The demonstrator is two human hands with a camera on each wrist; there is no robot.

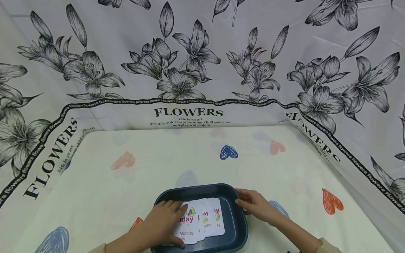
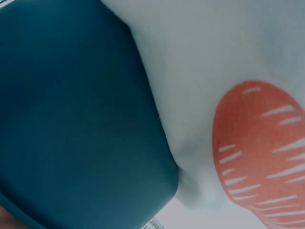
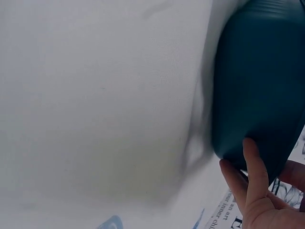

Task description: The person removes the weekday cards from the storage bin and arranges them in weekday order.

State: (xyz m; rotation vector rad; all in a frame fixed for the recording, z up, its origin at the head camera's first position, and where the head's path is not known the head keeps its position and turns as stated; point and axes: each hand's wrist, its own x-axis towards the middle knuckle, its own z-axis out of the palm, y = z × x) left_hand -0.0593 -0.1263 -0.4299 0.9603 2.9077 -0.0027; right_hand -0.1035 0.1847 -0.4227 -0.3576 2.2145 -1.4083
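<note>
A dark blue-green tray [image 1: 232, 218] stands at the front of the table, holding several overlapping white word cards [image 1: 210, 218] printed in pink; the top one reads Monday. My left hand [image 1: 161, 221] lies over the left part of the cards, fingers bent at their far edge and thumb at the near edge, gripping them. That hand hides part of the top card. At the tray's right end my right hand [image 1: 257, 205] holds the rim, thumb on top and fingers against the outer wall. The right wrist view shows these fingers [image 3: 257, 171] touching the wall.
A white tablecloth [image 1: 152, 175] with red and blue hearts covers the table. Flower-printed cloth [image 1: 190, 80] rises behind it and along both sides.
</note>
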